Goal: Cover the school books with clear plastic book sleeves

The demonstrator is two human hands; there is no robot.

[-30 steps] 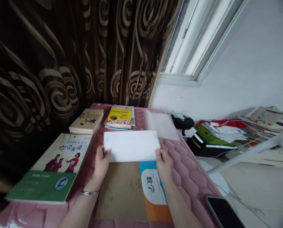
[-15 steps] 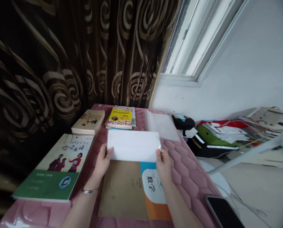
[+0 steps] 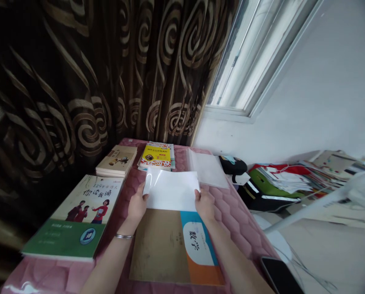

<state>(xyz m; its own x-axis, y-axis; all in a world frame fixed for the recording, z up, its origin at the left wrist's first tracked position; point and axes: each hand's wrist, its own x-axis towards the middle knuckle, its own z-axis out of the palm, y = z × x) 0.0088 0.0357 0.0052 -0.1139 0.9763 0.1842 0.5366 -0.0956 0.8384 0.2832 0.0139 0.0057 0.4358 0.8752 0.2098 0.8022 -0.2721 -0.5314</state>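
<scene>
One smartphone point(image 3: 280, 275) lay at the lower right. One mathematics book point(image 3: 160, 245) lay flat at lower centre, long axis running left to right. One white sheet point(image 3: 172, 190), held mid-frame, also stretched left to right. The left hand point(image 3: 138, 205) and right hand point(image 3: 205, 204) were closed, pinching its opposite ends. Left of them lay one green-and-white book point(image 3: 74, 216); beyond stood two stacks, tan books point(image 3: 116, 160) and a yellow-fronted pile point(image 3: 156, 155).
</scene>
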